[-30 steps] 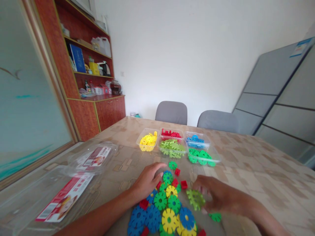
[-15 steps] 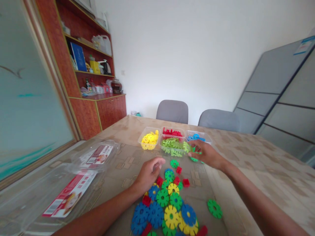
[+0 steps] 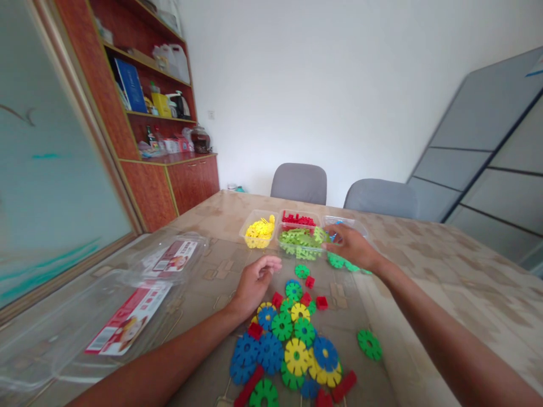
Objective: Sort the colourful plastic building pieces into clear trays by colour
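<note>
Our right hand (image 3: 350,246) reached over the clear tubs, its thumb and fingertips about a light green piece (image 3: 320,234) at the right end of the light green tub (image 3: 279,242). We could not tell whether those fingers gripped the piece or had let it go. Our left hand (image 3: 254,282) was released, its fingers loosely curled, over the table (image 3: 212,299), to the left of the loose pieces.

The light green tub sat in the front of the group, with the red tub (image 3: 280,217) just behind it and the yellow tub (image 3: 243,233) on its left. The blue tub (image 3: 361,226) stood behind our right hand, which partly hid it, and green discs (image 3: 337,260) lay below that hand.

Nearer us, blue discs (image 3: 246,349), yellow discs (image 3: 296,356), more green discs (image 3: 282,327) and red blocks (image 3: 322,303) were heaped together, some overlapping. One single green disc (image 3: 369,345) lay apart, to the right of the heap. Clear plastic containers (image 3: 63,345) with red and white labels (image 3: 129,322) lay at our left. Two grey chairs (image 3: 299,183) stood beyond the table's far edge.
</note>
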Action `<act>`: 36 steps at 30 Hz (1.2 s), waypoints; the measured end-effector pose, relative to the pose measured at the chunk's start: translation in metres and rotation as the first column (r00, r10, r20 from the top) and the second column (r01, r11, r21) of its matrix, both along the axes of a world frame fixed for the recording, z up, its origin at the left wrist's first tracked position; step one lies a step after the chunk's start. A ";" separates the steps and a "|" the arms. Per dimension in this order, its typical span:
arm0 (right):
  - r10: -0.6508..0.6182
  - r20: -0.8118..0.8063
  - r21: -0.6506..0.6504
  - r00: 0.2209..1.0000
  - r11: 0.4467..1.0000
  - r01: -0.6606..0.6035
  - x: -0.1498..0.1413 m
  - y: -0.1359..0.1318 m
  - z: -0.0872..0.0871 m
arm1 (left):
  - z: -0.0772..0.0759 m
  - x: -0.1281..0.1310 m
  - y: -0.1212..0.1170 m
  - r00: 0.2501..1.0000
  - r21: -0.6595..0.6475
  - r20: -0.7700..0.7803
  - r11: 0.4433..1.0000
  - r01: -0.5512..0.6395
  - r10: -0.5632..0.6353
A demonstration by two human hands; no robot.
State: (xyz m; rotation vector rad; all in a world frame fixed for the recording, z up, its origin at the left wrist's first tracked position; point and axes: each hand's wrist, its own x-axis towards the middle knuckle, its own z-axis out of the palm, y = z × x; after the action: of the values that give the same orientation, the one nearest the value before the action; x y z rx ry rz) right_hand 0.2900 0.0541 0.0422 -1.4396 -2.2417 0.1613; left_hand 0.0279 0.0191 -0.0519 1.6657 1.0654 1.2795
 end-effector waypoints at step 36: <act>0.256 -0.123 -0.404 0.959 0.870 -0.284 -0.015 -0.130 -0.015 | 0.042 -0.020 -0.008 0.851 0.008 -0.399 0.927 0.374 -0.340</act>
State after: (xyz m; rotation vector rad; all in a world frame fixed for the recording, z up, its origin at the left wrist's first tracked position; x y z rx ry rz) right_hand 0.2753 -0.0755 0.0276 -1.2791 -2.4424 0.8156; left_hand 0.0076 0.0110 -0.0096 2.1288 0.8679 0.7735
